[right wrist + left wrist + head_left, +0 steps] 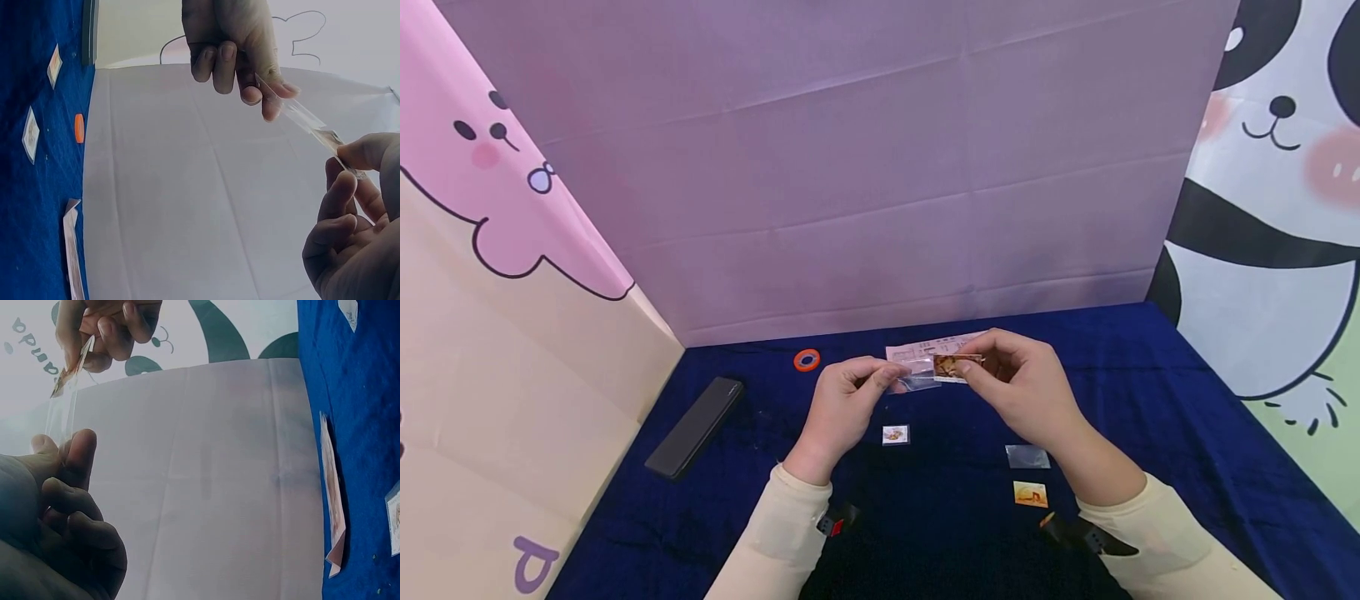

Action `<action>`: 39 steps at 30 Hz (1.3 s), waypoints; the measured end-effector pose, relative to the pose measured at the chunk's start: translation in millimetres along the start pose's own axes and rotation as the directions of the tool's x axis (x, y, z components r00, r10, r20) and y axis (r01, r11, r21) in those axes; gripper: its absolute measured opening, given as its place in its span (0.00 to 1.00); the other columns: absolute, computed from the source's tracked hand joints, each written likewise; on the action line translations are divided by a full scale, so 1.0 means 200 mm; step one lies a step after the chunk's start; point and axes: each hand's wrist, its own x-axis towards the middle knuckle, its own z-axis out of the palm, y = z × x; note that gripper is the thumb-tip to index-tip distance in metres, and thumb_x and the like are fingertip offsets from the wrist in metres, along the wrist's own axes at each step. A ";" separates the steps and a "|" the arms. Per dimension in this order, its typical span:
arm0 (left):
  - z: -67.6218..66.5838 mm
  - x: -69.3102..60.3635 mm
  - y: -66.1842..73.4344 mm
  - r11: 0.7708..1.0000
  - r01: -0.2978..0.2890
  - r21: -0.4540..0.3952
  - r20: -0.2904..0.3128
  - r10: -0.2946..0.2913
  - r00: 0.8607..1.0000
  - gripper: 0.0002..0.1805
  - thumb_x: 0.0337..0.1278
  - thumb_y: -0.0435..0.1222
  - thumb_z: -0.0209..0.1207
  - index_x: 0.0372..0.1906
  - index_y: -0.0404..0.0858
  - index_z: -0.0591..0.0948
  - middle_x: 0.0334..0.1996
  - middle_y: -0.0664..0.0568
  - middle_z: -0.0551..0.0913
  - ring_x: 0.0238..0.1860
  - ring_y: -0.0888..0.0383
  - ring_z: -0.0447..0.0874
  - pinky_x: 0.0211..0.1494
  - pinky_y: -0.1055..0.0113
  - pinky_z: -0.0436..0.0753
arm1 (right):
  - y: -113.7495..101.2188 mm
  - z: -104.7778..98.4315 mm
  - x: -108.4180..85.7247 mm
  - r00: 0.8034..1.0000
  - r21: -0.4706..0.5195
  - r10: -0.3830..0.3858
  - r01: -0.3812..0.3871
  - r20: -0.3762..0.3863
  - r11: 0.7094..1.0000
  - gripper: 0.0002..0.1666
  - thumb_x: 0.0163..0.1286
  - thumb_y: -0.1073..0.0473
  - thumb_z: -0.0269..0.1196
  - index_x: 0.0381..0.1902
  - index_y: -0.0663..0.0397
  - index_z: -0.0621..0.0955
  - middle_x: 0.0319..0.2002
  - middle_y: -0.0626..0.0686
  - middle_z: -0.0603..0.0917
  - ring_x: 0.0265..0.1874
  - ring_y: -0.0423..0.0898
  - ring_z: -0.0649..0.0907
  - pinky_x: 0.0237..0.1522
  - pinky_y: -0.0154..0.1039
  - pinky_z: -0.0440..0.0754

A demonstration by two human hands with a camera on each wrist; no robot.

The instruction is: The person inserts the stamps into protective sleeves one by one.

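Held up over the blue cloth, a small clear plastic sleeve (917, 379) is pinched between the thumb and forefinger of my left hand (844, 406). Thumb and fingers of my right hand (1032, 390) grip a small brown picture card (946, 367), which meets the sleeve at its right end. How far the card lies inside the sleeve, I cannot tell. In the right wrist view, the sleeve (301, 114) and the card (329, 137) form one slanting line between both hands. The right-hand fingertips cover part of the card.
A pink printed paper (917, 348) lies behind the hands. An orange ring-shaped roll (798, 364) and a long black case (695, 427) lie left. Nearer are a small picture card (896, 435), another clear sleeve (1027, 457) and a yellow-orange card (1030, 494). Fabric walls surround the table.
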 end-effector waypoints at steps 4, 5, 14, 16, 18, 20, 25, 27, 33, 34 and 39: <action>0.00 0.00 0.00 1.000 -0.010 0.005 -0.002 0.010 1.000 0.12 0.75 0.43 0.60 0.45 0.45 0.92 0.33 0.60 0.88 0.40 0.61 0.86 0.47 0.61 0.82 | 0.01 0.00 0.00 1.000 -0.031 0.014 -0.013 0.022 0.999 0.06 0.73 0.64 0.69 0.45 0.48 0.87 0.32 0.49 0.81 0.22 0.48 0.75 0.23 0.36 0.75; 0.00 0.00 0.00 1.000 -0.011 0.005 -0.002 0.011 1.000 0.11 0.74 0.42 0.60 0.45 0.45 0.92 0.33 0.60 0.88 0.40 0.61 0.85 0.47 0.61 0.82 | 0.01 0.00 0.00 0.999 -0.040 0.016 -0.015 0.027 0.999 0.06 0.73 0.63 0.69 0.45 0.48 0.87 0.31 0.49 0.80 0.22 0.48 0.75 0.23 0.37 0.74; 0.00 -0.01 0.00 1.000 -0.023 0.006 -0.004 0.023 1.000 0.11 0.74 0.41 0.61 0.44 0.44 0.92 0.34 0.59 0.88 0.39 0.61 0.84 0.46 0.62 0.82 | 0.01 -0.01 0.00 0.999 -0.095 0.027 -0.023 0.041 0.995 0.06 0.73 0.62 0.70 0.44 0.46 0.88 0.28 0.49 0.78 0.21 0.48 0.74 0.22 0.37 0.72; 0.00 -0.01 0.00 1.000 -0.026 0.013 -0.010 0.026 1.000 0.10 0.73 0.41 0.62 0.44 0.44 0.92 0.34 0.60 0.88 0.38 0.61 0.83 0.44 0.63 0.81 | 0.01 -0.01 0.00 0.998 -0.099 0.031 -0.027 0.047 0.995 0.05 0.73 0.61 0.70 0.44 0.46 0.88 0.29 0.49 0.77 0.21 0.47 0.74 0.22 0.37 0.72; 0.00 -0.01 0.00 0.999 -0.030 0.019 -0.016 0.031 0.999 0.09 0.72 0.41 0.64 0.44 0.44 0.92 0.34 0.60 0.88 0.35 0.61 0.81 0.40 0.65 0.79 | 0.01 -0.01 0.00 0.998 -0.106 0.034 -0.029 0.053 0.994 0.05 0.73 0.61 0.70 0.45 0.46 0.89 0.29 0.49 0.77 0.22 0.47 0.74 0.22 0.37 0.71; 0.01 -0.01 0.01 0.999 -0.033 0.027 -0.021 0.034 0.999 0.09 0.70 0.41 0.65 0.44 0.44 0.92 0.34 0.60 0.88 0.31 0.60 0.79 0.36 0.66 0.76 | 0.01 0.00 0.00 0.998 -0.115 0.040 -0.034 0.056 0.993 0.05 0.73 0.60 0.70 0.45 0.47 0.89 0.30 0.49 0.77 0.22 0.47 0.74 0.23 0.37 0.71; 0.01 -0.01 0.01 0.999 -0.031 0.034 -0.024 0.032 0.999 0.07 0.69 0.42 0.67 0.43 0.46 0.92 0.33 0.60 0.87 0.23 0.58 0.72 0.29 0.66 0.71 | 0.00 0.00 0.00 0.996 -0.129 0.064 -0.054 0.068 0.990 0.06 0.72 0.59 0.71 0.45 0.48 0.90 0.28 0.48 0.77 0.22 0.47 0.74 0.23 0.36 0.71; 0.01 -0.01 0.02 0.999 -0.029 0.031 -0.026 0.030 0.999 0.07 0.68 0.42 0.67 0.43 0.46 0.92 0.32 0.60 0.87 0.23 0.58 0.70 0.28 0.67 0.70 | 0.00 0.00 0.00 0.994 -0.122 0.075 -0.066 0.075 0.990 0.06 0.72 0.58 0.72 0.45 0.48 0.90 0.27 0.49 0.77 0.22 0.47 0.74 0.23 0.37 0.72; 0.01 -0.01 0.01 0.999 -0.016 0.028 -0.055 0.017 0.998 0.07 0.68 0.41 0.68 0.43 0.45 0.92 0.29 0.58 0.85 0.21 0.57 0.68 0.26 0.67 0.67 | -0.01 0.01 0.00 0.993 -0.116 0.096 -0.087 0.074 0.989 0.08 0.70 0.55 0.73 0.45 0.50 0.91 0.26 0.49 0.78 0.23 0.47 0.75 0.23 0.36 0.72; 0.01 -0.01 0.01 1.000 -0.014 0.026 -0.061 0.016 0.998 0.07 0.68 0.41 0.68 0.44 0.45 0.92 0.29 0.58 0.85 0.21 0.57 0.67 0.26 0.67 0.66 | -0.01 0.01 0.00 0.993 -0.116 0.098 -0.090 0.072 0.989 0.08 0.71 0.55 0.73 0.45 0.50 0.91 0.27 0.49 0.78 0.23 0.47 0.75 0.23 0.36 0.72; 0.01 -0.01 0.02 1.000 -0.010 0.002 -0.076 0.010 0.997 0.07 0.70 0.38 0.67 0.46 0.43 0.92 0.30 0.54 0.86 0.19 0.58 0.64 0.25 0.67 0.64 | 0.00 0.01 0.00 0.993 -0.113 0.101 -0.093 0.065 0.989 0.06 0.74 0.55 0.70 0.44 0.49 0.90 0.27 0.49 0.80 0.24 0.48 0.76 0.24 0.37 0.74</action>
